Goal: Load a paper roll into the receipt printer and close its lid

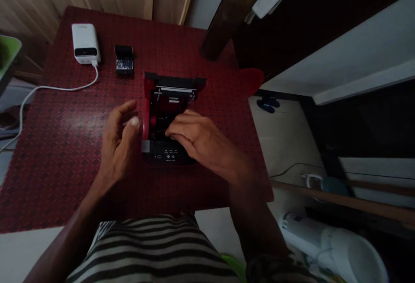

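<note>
A small red and black machine, which looks like a label printer (168,152), sits on the table with its lid (175,83) raised. My right hand (202,138) reaches into its inner compartment from the right, fingers pressed together. Whatever those fingertips grip, if anything, is hidden. Just left of the printer, my left hand (118,144) hovers with thumb and fingers apart, holding nothing. Behind them on the table lies a small black piece (124,60) with a shiny, crinkled front; I cannot tell exactly what it is.
The red patterned table (74,162) carries a white power bank (84,41) with a white cable (65,87) running off the left edge. A tall brown bottle (223,19) with a green cap stands at the back right. Slippers (267,104) lie on the floor.
</note>
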A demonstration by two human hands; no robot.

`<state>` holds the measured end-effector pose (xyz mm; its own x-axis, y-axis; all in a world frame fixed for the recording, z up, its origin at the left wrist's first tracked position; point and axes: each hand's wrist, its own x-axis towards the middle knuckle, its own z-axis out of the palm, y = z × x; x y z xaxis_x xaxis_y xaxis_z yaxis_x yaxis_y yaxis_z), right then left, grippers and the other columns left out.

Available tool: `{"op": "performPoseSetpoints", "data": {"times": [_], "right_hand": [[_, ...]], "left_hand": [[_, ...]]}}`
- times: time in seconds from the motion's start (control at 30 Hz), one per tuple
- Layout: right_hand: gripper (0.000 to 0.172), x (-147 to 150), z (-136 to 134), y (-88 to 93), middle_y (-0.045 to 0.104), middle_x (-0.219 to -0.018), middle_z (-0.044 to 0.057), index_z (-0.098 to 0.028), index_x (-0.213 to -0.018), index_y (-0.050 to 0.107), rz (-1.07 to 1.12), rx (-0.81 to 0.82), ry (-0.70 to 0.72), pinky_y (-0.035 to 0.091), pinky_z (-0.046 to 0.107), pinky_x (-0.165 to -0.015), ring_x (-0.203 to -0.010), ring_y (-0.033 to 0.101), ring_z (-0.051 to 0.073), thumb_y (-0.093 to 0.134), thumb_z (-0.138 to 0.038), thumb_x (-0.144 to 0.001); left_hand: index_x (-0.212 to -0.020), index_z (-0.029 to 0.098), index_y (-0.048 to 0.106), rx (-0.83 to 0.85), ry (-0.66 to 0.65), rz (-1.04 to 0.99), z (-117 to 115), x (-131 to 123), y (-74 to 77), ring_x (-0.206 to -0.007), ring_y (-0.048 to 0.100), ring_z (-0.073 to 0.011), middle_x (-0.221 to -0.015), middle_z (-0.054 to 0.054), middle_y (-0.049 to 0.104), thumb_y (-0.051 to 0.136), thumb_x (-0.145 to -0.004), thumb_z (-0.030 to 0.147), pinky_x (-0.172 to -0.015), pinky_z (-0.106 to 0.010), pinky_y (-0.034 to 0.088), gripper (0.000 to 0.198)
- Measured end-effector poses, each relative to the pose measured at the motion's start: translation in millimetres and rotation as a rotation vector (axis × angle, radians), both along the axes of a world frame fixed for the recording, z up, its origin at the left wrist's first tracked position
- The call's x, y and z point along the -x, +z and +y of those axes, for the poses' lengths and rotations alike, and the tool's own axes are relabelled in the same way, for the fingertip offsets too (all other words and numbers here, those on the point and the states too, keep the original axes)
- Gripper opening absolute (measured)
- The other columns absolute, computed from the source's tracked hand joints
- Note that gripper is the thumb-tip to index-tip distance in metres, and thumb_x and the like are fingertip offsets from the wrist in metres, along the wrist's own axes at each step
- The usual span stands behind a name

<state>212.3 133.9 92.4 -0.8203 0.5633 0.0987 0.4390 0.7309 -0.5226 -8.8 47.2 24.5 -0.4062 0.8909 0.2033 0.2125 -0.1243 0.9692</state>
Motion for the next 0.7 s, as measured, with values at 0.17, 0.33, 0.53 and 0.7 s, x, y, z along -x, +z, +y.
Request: {"op": "performPoseSetpoints", "data": {"times": [0.17, 0.33, 0.53, 0.7], "right_hand": [[0.031, -7.7, -23.6, -8.2, 0.082, -0.112, 0.006, -0.022, -0.107, 0.089, 0.144, -0.178, -0.17, 0.064, 0.037, -0.094, -0.106, 0.074, 0.023, 0.068, -0.002, -0.116], [0.033, -8.8, -57.9, -20.8, 0.085, -0.11, 0.007, -0.021, -0.119, 0.09, 0.183, -0.365, -0.288, 0.066, 0.036, -0.09, -0.1, 0.076, 0.022, 0.062, -0.003, -0.12], [0.027, -2.9, -77.8, -33.8, 0.092, -0.115, 0.01, -0.019, -0.117, 0.089, 0.178, -0.696, -0.411, 0.067, 0.038, -0.088, -0.098, 0.08, 0.022, 0.068, -0.001, -0.117], [0.024, -3.4, -78.4, -39.4, 0.095, -0.136, 0.011, -0.022, -0.117, 0.09, 0.224, -0.696, -0.452, 0.068, 0.045, -0.106, -0.127, 0.087, 0.028, 0.074, -0.004, -0.116]], "left_hand": [[-0.134, 0.013, 0.083, -0.074, 0.021, 0.011, 64.6, 7.5, 18.0, -0.127, 0.076, -0.0292, -0.136, -0.012, 0.084, 0.075, -0.116, 0.071, -0.111, -0.048, 0.058, 0.061], [-0.088, 0.018, 0.073, -0.006, -0.025, -0.175, 85.0, 4.7, 27.1, -0.094, 0.067, -0.0151, -0.095, -0.001, 0.076, 0.082, -0.115, 0.046, -0.092, -0.034, 0.053, 0.04], [-0.133, 0.022, 0.085, 0.085, -0.105, -0.293, 34.7, 7.0, 22.2, -0.14, 0.078, -0.034, -0.139, -0.01, 0.087, 0.098, -0.091, 0.039, -0.125, -0.052, 0.058, 0.047], [-0.154, 0.026, 0.079, 0.281, -0.12, -0.369, -0.7, 3.1, 5.3, -0.158, 0.072, -0.0436, -0.162, -0.013, 0.081, 0.1, -0.083, 0.045, -0.131, -0.061, 0.06, 0.076]]}}
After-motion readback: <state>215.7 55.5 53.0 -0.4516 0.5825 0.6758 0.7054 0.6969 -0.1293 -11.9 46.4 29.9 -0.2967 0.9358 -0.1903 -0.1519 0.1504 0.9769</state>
